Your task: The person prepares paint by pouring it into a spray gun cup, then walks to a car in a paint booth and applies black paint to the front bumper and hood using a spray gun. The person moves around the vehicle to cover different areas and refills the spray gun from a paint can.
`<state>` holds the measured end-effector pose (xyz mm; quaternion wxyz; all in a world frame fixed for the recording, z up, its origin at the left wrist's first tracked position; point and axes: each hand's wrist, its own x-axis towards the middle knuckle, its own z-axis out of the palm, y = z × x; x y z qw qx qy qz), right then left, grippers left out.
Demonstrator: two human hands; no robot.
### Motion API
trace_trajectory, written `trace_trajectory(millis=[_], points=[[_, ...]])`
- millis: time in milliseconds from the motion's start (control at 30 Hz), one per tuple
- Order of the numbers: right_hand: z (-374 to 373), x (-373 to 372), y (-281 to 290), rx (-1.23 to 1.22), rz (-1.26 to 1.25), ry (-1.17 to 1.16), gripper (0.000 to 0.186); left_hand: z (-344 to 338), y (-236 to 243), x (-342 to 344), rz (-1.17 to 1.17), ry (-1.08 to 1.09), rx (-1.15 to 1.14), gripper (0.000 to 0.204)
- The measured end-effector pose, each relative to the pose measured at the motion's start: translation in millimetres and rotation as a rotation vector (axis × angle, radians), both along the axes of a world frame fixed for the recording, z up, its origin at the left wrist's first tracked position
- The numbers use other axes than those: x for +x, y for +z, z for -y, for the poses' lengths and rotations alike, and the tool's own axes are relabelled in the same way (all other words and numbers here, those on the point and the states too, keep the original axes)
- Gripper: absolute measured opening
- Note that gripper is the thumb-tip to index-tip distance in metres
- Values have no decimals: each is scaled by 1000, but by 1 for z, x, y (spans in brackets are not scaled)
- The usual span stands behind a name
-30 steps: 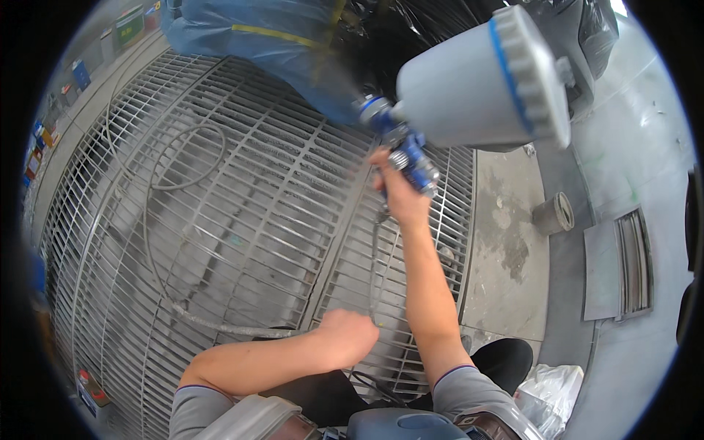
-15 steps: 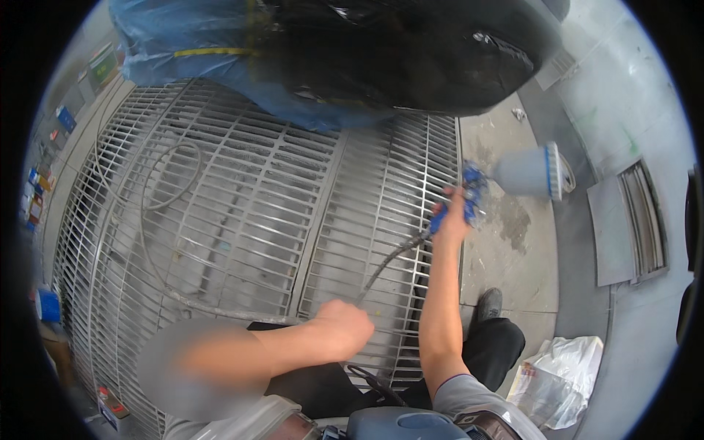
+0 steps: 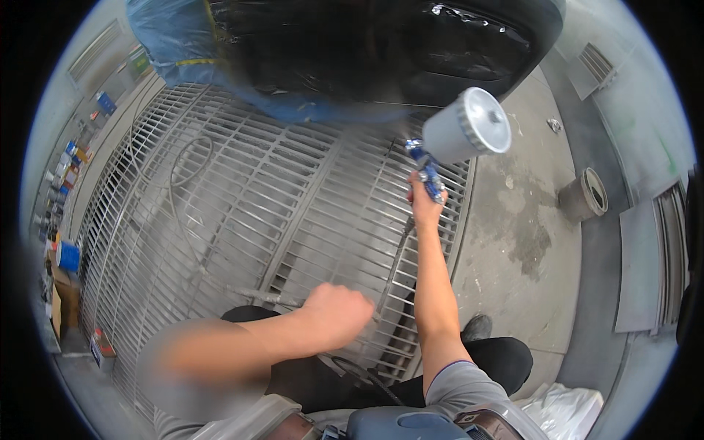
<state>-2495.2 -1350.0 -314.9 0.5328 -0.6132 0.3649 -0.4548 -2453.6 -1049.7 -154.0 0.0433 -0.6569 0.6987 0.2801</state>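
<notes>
The spray gun (image 3: 431, 178) is bright blue with silver parts, its cup (image 3: 449, 136) pale grey. Over the grating's (image 3: 242, 185) far edge, glossy black wrap (image 3: 323, 51) meets blue sheeting (image 3: 165, 33) striped with yellow tape (image 3: 196, 61). The grating is grey, barred in parallel lines; along its right edge, the grey floor (image 3: 506, 301) carries darker blotches.

I count two bare hands, one left hand (image 3: 339, 317) and one right hand (image 3: 426, 202), and one spray gun (image 3: 432, 182) with one cup (image 3: 449, 133). Far: one plastic-covered object (image 3: 330, 55). Left: one loop in the hose (image 3: 253, 294); small containers (image 3: 68, 257), too many and small to count. Right: one bucket (image 3: 579, 198), two louvred panels (image 3: 598, 64). Near right: one shoe (image 3: 477, 328), one white bag (image 3: 563, 409).
</notes>
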Motion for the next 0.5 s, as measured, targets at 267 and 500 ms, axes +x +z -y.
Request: trace_trajectory(millis=[267,500], points=[[160,-121,9,45,150,-192,25,96,-33,-71,128,204,45,24],[284,-151,11,103,430,-220,20,140,-87,-114,267,474,177,24]])
